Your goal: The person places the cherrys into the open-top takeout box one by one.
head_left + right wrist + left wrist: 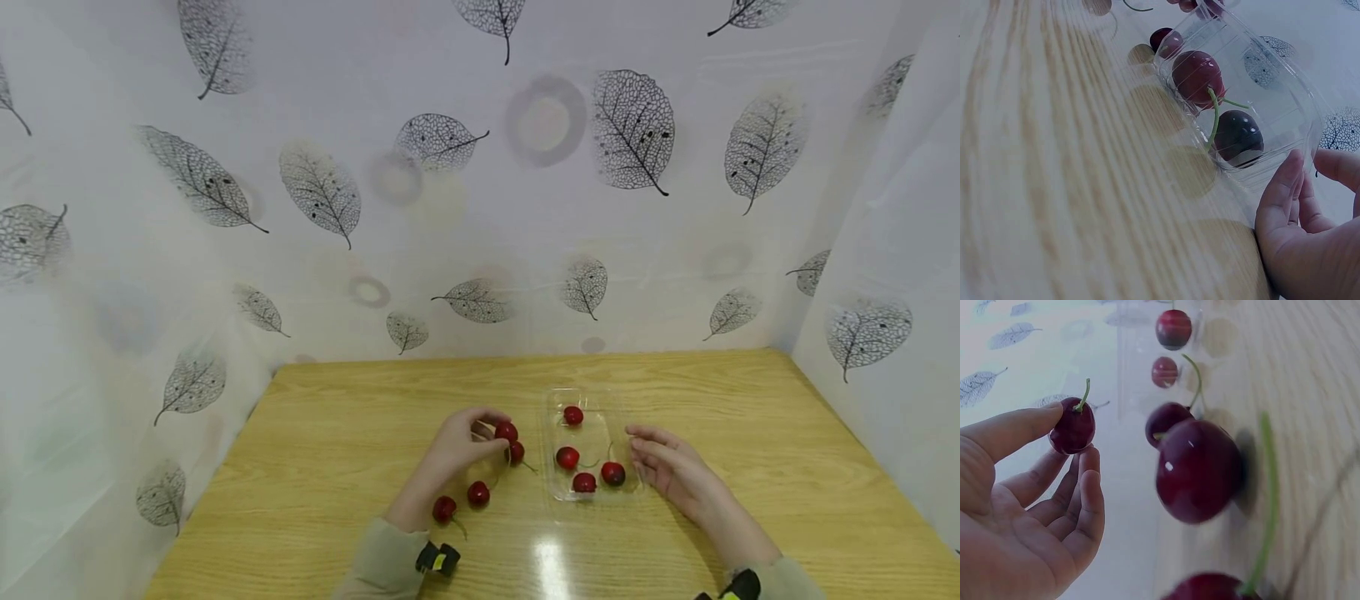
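My left hand [459, 442] pinches a dark red cherry [1074, 428] between thumb and fingertips, its green stem upward in the left wrist view. Just below the held fruit, another cherry [514, 452] lies on the table. To the right stands a clear plastic container [550, 433] with several cherries inside, one of them at its near right corner [612, 474]. At the container's right side is my right hand [678, 473]; in the right wrist view its thumb and fingertips pinch the transparent rim.
Two more cherries, one nearer the forearm [444, 509] and one beside it [478, 493], lie on the wooden table [337, 433] by my left wrist. A white leaf-patterned sheet [480, 208] hangs behind the table and along both sides.
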`<state>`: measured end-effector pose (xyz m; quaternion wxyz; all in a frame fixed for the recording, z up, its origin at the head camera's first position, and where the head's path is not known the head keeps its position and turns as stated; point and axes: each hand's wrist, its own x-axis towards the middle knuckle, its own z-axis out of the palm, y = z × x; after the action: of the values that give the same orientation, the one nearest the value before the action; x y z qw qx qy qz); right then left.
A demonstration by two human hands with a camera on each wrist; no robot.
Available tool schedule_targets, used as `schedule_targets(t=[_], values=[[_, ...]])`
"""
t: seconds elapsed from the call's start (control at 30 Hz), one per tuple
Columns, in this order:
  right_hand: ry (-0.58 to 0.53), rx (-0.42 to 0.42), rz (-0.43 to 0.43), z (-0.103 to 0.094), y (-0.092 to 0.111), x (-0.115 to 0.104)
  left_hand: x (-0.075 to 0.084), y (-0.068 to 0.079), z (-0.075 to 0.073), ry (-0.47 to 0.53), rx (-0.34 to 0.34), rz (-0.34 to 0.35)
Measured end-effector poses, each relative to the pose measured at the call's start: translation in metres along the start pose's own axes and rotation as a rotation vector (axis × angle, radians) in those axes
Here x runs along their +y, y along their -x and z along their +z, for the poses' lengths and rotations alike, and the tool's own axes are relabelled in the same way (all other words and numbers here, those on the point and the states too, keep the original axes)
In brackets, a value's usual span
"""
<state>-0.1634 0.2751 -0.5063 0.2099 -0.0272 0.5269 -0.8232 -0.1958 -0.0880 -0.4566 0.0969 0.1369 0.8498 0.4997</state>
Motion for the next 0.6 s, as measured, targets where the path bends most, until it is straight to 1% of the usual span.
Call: schedule_targets(t=[0.3,0.53,0.6], values=[[-0.006,-0.017,-0.004,0.000,-0.001,0.000,0.014,-0.008,0.010,0.012,-0.034,0.041],[-0.006,-0.032,-0.013,-0.001,-0.001,0.001,0.026,-0.011,0.019,0.030,-0.055,0.034],[-0.013,-0.040,-0.011,-0.001,0.000,0.001,0.028,-0.011,0.021,0.040,-0.062,0.041]])
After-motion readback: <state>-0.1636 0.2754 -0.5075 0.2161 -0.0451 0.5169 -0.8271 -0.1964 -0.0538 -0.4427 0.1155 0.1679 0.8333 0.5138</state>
